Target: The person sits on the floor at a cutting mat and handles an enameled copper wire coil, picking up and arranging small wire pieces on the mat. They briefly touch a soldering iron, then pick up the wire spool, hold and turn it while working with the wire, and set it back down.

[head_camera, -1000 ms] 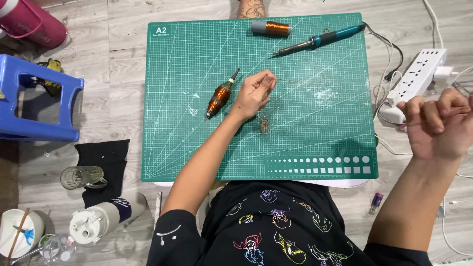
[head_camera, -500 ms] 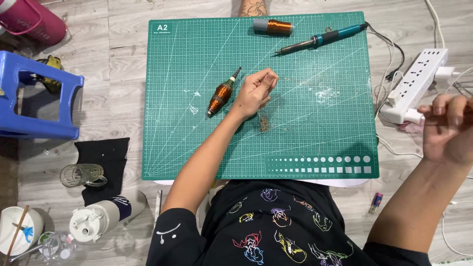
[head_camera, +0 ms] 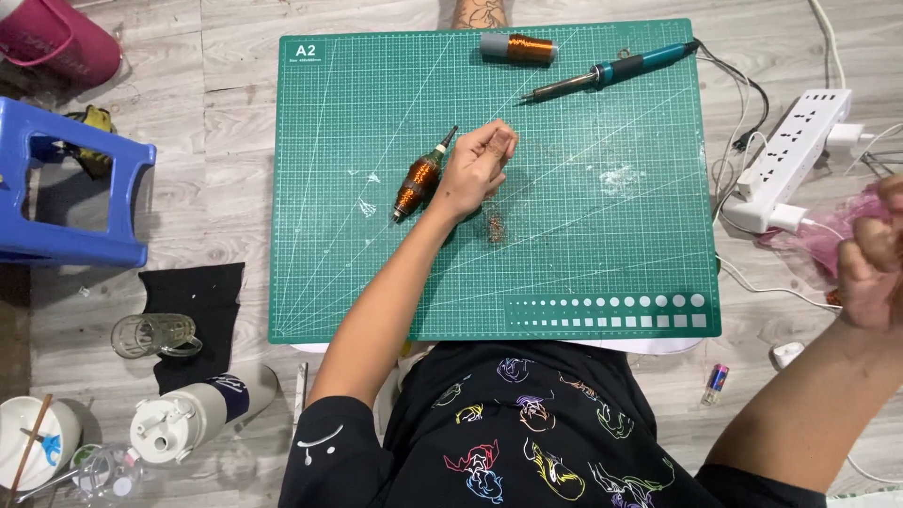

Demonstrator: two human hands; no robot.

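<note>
My left hand (head_camera: 480, 165) rests on a green cutting mat (head_camera: 376, 282) with its fingertips pinched together; nothing shows between them. Just left of it lies a small motor rotor wound with copper wire (head_camera: 419, 181), apart from the hand. A little pile of copper scraps (head_camera: 494, 226) sits below the hand. My right hand (head_camera: 870, 259) is off the mat at the right edge, blurred, with fingers curled into a fist beside a pink plastic bag (head_camera: 847, 221). I cannot tell whether it holds anything.
A soldering iron (head_camera: 602, 73) and a copper wire spool (head_camera: 522, 47) lie at the mat's far edge. A white power strip (head_camera: 790, 150) with cables sits to the right. On the left are a blue stool (head_camera: 66, 188), a glass (head_camera: 155, 334), black cloth (head_camera: 193, 310) and a white bottle (head_camera: 188, 414).
My right hand has moved to the right and away from the mat, toward the pink bag. The left hand has stayed in place with its fingertips pinched.
</note>
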